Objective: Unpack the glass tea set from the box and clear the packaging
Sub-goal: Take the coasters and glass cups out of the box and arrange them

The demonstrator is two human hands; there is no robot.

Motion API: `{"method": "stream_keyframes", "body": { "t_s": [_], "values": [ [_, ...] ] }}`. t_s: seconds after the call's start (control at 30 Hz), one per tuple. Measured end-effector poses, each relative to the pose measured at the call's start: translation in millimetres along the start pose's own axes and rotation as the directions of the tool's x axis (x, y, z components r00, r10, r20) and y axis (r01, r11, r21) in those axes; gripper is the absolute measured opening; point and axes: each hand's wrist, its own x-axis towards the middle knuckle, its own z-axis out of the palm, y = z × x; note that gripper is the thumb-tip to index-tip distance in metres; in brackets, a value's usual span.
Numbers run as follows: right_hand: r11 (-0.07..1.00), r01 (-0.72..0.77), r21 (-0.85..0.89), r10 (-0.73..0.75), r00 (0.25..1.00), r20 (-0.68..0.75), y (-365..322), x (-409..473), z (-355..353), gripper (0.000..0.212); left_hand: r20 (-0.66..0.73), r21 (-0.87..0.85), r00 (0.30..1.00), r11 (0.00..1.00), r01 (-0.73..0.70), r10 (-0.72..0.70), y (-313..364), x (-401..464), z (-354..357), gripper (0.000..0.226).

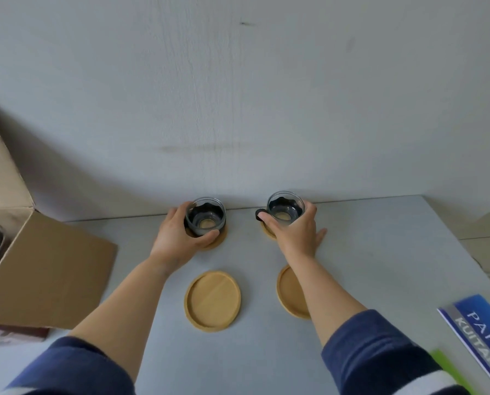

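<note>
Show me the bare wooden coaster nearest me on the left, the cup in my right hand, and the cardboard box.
bare wooden coaster point(212, 300), head view, its flat centre.
right cup point(284, 208), head view, its glass wall.
cardboard box point(50, 269), head view, its open flap.

Two glass cups stand within the fingers of two hands. Four wooden coasters: two beneath the cups, two bare nearer the sleeves. One cardboard box.

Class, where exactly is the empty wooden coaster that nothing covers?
In the head view, the bare coaster lies on the table, centre-left, between the forearms, nearer than the left hand and its cup.
</note>
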Motion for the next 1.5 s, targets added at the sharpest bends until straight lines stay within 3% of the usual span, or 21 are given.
{"method": "stream_keyframes", "body": {
  "t_s": [0.13, 0.27, 0.4, 0.57, 0.73, 0.83, 0.97, 1.1, 1.2, 1.3, 1.37, 1.5],
  "values": [
    [1.000, 0.003, -0.014, -0.002, 0.998, 0.067, -1, -2, -6, 0.107, 0.015, 0.034, 1.000, 0.999, 0.015, -0.016, 6, -2, -4, 0.078],
    [1.000, -0.007, -0.016, 0.010, 0.982, 0.190, -7, -4, -21, 0.125, 0.044, -0.019, 0.997, 0.998, 0.067, -0.066, 8, -6, -8, 0.101],
    [0.982, 0.049, -0.182, -0.008, 0.975, 0.220, -25, -15, -41, 0.136, 0.054, -0.008, 0.995, 0.996, 0.088, -0.087, 12, -13, -25, 0.110],
    [0.906, 0.246, -0.345, -0.189, 0.963, 0.190, -71, -49, -47, 0.114, -0.110, 0.185, 0.994, 0.983, -0.001, 0.022, 1, -30, -84, 0.071],
    [0.845, 0.390, -0.366, -0.257, 0.896, 0.362, -133, -110, -18, 0.077, -0.245, 0.336, 0.968, 0.941, 0.033, 0.053, -34, -66, -170, 0.057],
    [0.826, 0.474, -0.304, -0.313, 0.835, 0.452, -174, -155, 16, 0.065, -0.347, 0.401, 0.938, 0.906, 0.134, 0.014, -70, -92, -226, 0.049],
    [0.762, 0.611, -0.214, -0.415, 0.716, 0.562, -224, -214, 65, 0.052, -0.392, 0.466, 0.910, 0.824, 0.323, -0.135, -126, -122, -285, 0.060],
    [0.717, 0.692, -0.086, -0.505, 0.602, 0.619, -262, -260, 111, 0.046, -0.259, 0.333, 0.899, 0.842, 0.425, -0.352, -176, -144, -307, 0.093],
    [0.633, 0.771, -0.071, -0.553, 0.514, 0.655, -286, -285, 143, 0.049, -0.159, 0.127, 0.916, 0.912, 0.389, -0.369, -197, -155, -302, 0.100],
    [0.493, 0.855, -0.163, -0.540, 0.447, 0.713, -306, -301, 176, 0.054, -0.162, 0.073, 0.936, 0.942, 0.329, -0.314, -207, -159, -297, 0.098],
    [0.364, 0.880, -0.304, -0.450, 0.453, 0.770, -314, -307, 198, 0.055, -0.153, 0.088, 0.942, 0.945, 0.315, -0.299, -211, -159, -296, 0.098],
    [0.189, 0.834, -0.519, -0.226, 0.551, 0.803, -325, -313, 231, 0.065, -0.165, 0.125, 0.946, 0.946, 0.300, -0.279, -217, -159, -294, 0.099]
  ]
}}
